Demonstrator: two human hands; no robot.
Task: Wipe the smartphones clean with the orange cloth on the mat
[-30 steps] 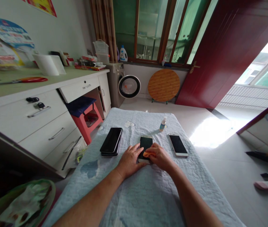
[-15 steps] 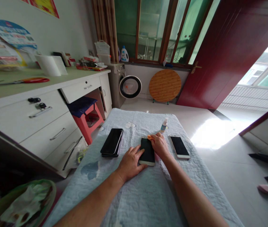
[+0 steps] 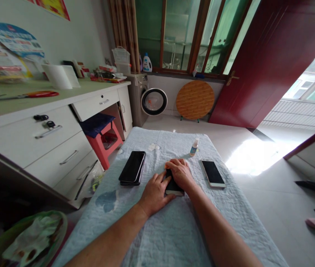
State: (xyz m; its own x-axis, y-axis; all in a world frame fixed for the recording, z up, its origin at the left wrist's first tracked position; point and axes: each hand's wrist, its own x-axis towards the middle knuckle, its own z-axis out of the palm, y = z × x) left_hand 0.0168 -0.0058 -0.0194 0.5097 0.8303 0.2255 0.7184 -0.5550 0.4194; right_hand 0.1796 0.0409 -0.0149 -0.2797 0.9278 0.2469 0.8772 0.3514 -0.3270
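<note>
A smartphone (image 3: 174,189) with a dark screen and light border lies face up on the blue quilted cover (image 3: 157,241). My left hand (image 3: 154,193) grips its left side and lower edge, thumb along the bottom. Over the phone's upper part, my right hand (image 3: 180,172) presses down a small orange cloth (image 3: 168,166), mostly hidden under the fingers. That hand covers much of the screen. To the left rest stacked dark phones (image 3: 132,167). A white-framed phone (image 3: 213,173) lies to the right, and a small spray bottle (image 3: 194,147) stands upright beyond my right hand.
On the left, a white desk (image 3: 54,148) holds a paper roll (image 3: 59,76) and red-handled scissors (image 3: 39,94). A red stool (image 3: 109,142) is tucked beside it. Lower left sits a waste bin (image 3: 61,237). A washing machine (image 3: 138,100) with its door open stands at the back.
My right hand has slid left with the orange cloth, from the phone's upper right corner to its upper left, now covering more of the screen. My left hand stays on the phone.
</note>
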